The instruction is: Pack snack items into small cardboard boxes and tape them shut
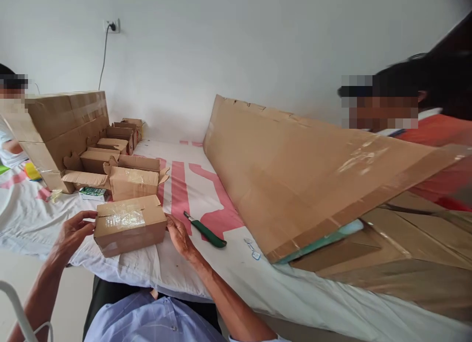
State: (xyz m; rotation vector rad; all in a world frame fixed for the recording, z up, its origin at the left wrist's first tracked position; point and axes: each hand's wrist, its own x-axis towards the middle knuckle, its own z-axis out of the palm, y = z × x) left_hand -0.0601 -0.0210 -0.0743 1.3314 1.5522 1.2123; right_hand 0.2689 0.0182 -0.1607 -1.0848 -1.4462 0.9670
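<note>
Left hand point(79, 229) and right hand point(179, 232) press a box point(131, 229) between them at the bench's point(228, 275) near left, its cardboard likely light, stiff but crushable, best gripped by both ends.

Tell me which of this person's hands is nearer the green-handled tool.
Right: the right hand is just left of the green-handled tool; the left hand is across the taped box from it.
</note>
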